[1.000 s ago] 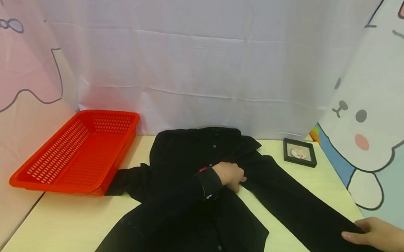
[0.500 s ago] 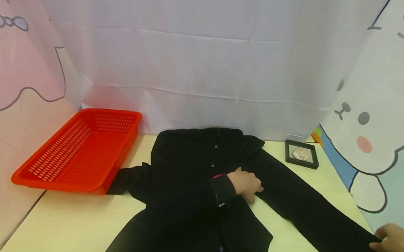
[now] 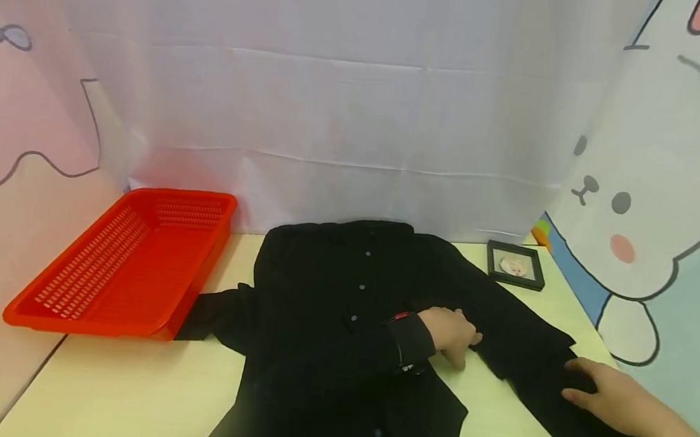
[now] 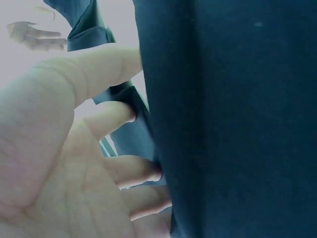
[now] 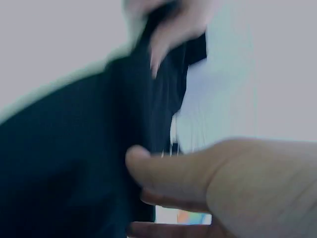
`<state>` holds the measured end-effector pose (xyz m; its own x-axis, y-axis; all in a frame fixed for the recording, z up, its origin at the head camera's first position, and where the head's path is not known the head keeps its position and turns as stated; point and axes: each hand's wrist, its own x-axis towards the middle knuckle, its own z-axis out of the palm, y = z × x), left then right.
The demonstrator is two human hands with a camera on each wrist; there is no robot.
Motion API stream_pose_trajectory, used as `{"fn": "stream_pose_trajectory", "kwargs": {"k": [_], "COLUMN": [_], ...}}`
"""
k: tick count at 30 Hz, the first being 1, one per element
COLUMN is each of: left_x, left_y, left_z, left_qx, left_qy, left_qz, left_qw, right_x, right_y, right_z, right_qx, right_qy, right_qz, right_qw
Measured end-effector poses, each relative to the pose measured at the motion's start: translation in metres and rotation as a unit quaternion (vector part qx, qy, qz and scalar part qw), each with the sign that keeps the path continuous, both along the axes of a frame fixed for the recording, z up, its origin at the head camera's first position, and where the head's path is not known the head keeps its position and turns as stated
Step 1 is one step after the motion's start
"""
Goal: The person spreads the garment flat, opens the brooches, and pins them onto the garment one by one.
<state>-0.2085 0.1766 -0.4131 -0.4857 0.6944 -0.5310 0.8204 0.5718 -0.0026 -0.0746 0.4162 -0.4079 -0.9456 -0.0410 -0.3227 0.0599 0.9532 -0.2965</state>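
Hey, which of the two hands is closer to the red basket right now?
The left. The left hand is to the basket's right, at the edge of the black shirt's sleeve; the right hand is farther right, over the sleeve.

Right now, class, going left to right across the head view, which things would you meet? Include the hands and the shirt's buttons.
Red basket, black shirt's buttons, left hand, small black picture frame, right hand.
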Motion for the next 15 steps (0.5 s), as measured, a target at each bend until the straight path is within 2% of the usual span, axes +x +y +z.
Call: {"fn": "stream_pose_trajectory", "kwargs": {"k": [3, 5, 10, 12, 15], "left_x": [0.0, 0.0, 0.0, 0.0, -0.002], "left_y": [0.002, 0.002, -0.007, -0.015, -0.032], "left_z": [-0.001, -0.002, -0.002, 0.001, 0.007], "left_qx": [0.001, 0.013, 0.069, 0.097, 0.136], "left_qy": [0.006, -0.001, -0.034, -0.028, 0.005], "left_qz": [0.011, 0.013, 0.008, 0.001, -0.012], "left_qw": [0.9999, 0.9998, 0.997, 0.9949, 0.9906], "right_x": [-0.011, -0.016, -0.02, -0.019, -0.016], "right_y": [-0.027, -0.036, -0.036, -0.032, -0.025], "right_z": [0.0, -0.003, -0.013, -0.014, -0.012], "right_qx": [-0.028, -0.033, -0.009, 0.008, 0.026], "right_qy": [-0.016, -0.025, -0.05, -0.067, -0.101], "right_qz": [0.022, 0.029, 0.029, 0.02, 0.003], "right_qw": [0.999, 0.999, 0.998, 0.998, 0.994]}}
